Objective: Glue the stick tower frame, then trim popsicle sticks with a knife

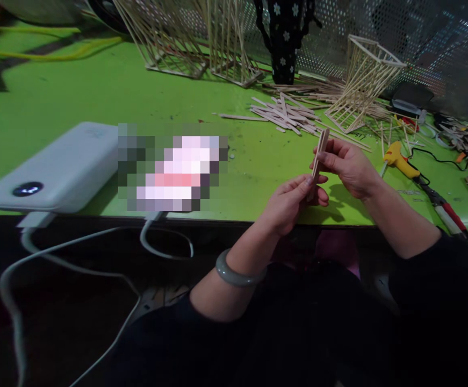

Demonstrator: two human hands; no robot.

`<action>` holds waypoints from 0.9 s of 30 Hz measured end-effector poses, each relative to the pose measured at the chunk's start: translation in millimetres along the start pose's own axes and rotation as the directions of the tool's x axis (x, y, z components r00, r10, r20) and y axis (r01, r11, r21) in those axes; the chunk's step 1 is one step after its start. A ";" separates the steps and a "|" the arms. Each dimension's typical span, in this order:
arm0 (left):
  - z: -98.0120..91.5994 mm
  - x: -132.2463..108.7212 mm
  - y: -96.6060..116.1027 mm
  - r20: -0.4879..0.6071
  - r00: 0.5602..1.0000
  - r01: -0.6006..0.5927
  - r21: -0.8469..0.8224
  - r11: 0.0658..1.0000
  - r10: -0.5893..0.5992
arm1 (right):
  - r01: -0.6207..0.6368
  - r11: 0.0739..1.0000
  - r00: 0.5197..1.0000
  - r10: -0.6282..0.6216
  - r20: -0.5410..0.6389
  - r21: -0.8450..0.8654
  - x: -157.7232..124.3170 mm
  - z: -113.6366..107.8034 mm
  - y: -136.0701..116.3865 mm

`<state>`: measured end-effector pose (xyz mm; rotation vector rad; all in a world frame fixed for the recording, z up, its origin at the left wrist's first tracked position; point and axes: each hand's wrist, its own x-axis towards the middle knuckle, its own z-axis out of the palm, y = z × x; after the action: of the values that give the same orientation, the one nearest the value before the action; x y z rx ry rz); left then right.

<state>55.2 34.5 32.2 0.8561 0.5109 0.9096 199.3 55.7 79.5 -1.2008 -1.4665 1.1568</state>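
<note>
My left hand (292, 201) and my right hand (348, 166) both pinch a flat wooden craft stick (320, 153), or a few pressed together, held nearly upright over the front edge of the green table (96, 97). The left fingers grip its lower end, the right fingers its middle. A grey-green bangle (237, 271) sits on my left wrist. A loose pile of the same sticks (286, 115) lies on the table just beyond my hands.
A white power bank (56, 169) with cables lies at the left front. Stick-built frames (365, 80) stand at the back, beside a black flowered object (284, 37). A yellow glue gun (398, 158), red-handled pliers (447, 209) and small clutter lie at the right.
</note>
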 end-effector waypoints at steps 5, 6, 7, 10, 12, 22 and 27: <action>1.6 -0.4 1.2 0.011 1.000 0.024 -0.019 1.000 -0.024 | 0.006 1.000 0.998 -0.007 0.060 0.008 -0.9 -1.4 0.0; 1.5 -0.6 1.3 0.016 1.000 0.026 -0.020 0.999 -0.025 | 0.010 1.000 0.997 -0.010 0.073 0.003 -0.5 -2.6 -0.4; 1.4 -0.7 1.2 0.023 0.999 0.026 -0.022 0.999 -0.025 | 0.012 1.000 0.996 -0.012 0.086 -0.006 -0.2 -3.9 -0.9; 0.5 -0.6 0.4 0.044 0.999 0.025 -0.019 0.999 -0.024 | 0.012 0.999 0.992 -0.006 0.122 -0.042 0.2 -7.2 -3.0; -0.2 -0.4 -0.4 0.054 0.998 0.020 -0.004 1.000 -0.020 | 0.021 0.999 0.991 -0.016 0.130 -0.039 -0.5 -8.3 -4.8; -2.3 -1.0 -1.5 0.093 0.995 0.018 0.054 0.998 -0.023 | 0.072 0.996 0.997 -0.070 0.045 -0.044 -1.0 -12.2 -8.2; 0.5 1.1 -3.6 -0.061 0.998 -0.028 0.023 0.999 0.029 | 0.058 0.990 0.993 -0.070 -0.094 -0.127 2.9 -31.1 -13.0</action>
<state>57.8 34.0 29.5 0.8595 0.5636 0.9602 227.3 61.1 97.7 -1.2674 -1.5089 0.9615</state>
